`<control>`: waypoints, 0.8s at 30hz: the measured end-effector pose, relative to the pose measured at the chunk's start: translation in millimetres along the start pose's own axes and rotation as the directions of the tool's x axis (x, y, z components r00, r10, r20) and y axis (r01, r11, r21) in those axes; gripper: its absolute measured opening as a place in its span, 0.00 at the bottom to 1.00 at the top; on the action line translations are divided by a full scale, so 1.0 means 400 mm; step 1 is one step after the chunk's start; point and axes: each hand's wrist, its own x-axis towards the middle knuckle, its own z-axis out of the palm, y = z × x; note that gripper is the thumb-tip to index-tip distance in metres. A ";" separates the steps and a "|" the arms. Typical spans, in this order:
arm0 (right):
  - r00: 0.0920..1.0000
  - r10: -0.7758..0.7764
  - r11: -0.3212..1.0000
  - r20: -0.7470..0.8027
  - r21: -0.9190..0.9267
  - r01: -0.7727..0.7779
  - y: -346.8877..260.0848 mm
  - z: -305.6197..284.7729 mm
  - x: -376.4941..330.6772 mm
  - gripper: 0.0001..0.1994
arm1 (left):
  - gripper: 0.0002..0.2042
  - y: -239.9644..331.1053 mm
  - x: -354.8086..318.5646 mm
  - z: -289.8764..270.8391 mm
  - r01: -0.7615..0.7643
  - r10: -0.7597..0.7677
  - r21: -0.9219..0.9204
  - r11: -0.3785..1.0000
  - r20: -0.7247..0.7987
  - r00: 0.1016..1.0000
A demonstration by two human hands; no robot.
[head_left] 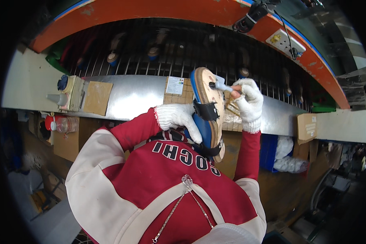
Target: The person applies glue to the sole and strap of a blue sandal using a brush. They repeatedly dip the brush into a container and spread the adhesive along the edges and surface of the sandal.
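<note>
A shoe (206, 130) with a blue side, black straps and a beige, wood-toned sole face is held upright in front of my chest. My left hand (175, 117), in a white knit glove, grips it from the left, thumb across the blue part. My right hand (249, 102), gloved in white with bare fingertips showing, pinches a small brush (222, 86) with a pale grey handle. The brush's dark tip is at the sole near the shoe's upper end. Part of my left hand's fingers is hidden behind the shoe.
Beyond the metal ledge (130, 87) runs a rack of bars (177, 61) carrying several shoes, under an orange frame (150, 11). At left stand a container with a blue knob (63, 83) and a cardboard piece (98, 97). A power strip (286, 42) hangs at right.
</note>
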 end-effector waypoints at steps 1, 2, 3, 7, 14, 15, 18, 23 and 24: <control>0.999 0.052 0.999 -0.001 0.004 -0.052 0.015 0.005 -0.028 0.09 | 0.39 -0.006 -0.004 -0.007 -0.053 0.055 0.041 0.998 -0.042 0.998; 0.994 0.108 0.994 0.000 0.010 -0.108 0.031 0.009 -0.059 0.09 | 0.39 -0.012 -0.009 -0.015 -0.085 0.090 0.060 0.995 -0.086 0.992; 0.995 0.101 0.995 -0.012 0.028 -0.101 0.049 0.009 -0.091 0.09 | 0.40 -0.020 -0.014 -0.023 -0.134 0.140 0.066 0.989 -0.100 0.985; 0.887 0.444 0.896 -0.129 0.049 -0.441 0.124 0.019 -0.245 0.08 | 0.43 -0.048 -0.060 -0.060 -0.434 0.443 0.090 0.896 -0.226 0.868; 0.870 0.427 0.593 -0.246 -0.651 -0.474 0.249 0.140 -0.393 0.07 | 0.49 -0.077 -0.105 -0.177 -0.741 0.781 -0.412 0.531 -0.102 0.616; 0.877 0.414 0.558 -0.243 -0.694 -0.455 0.264 0.153 -0.391 0.07 | 0.50 -0.088 -0.123 -0.198 -0.724 0.761 -0.417 0.550 -0.106 0.640; 0.910 0.352 0.487 -0.220 -0.787 -0.379 0.294 0.181 -0.374 0.06 | 0.36 -0.137 -0.179 -0.263 -0.655 0.564 -0.227 0.720 -0.359 0.744; 0.944 0.292 0.418 -0.155 -0.867 -0.271 0.310 0.191 -0.345 0.05 | 0.25 -0.265 -0.153 -0.296 -0.709 0.325 -0.544 0.449 -0.640 0.696; 0.949 0.285 0.407 -0.136 -0.879 -0.248 0.310 0.189 -0.344 0.06 | 0.25 -0.282 -0.150 -0.293 -0.716 0.388 -0.500 0.487 -0.611 0.690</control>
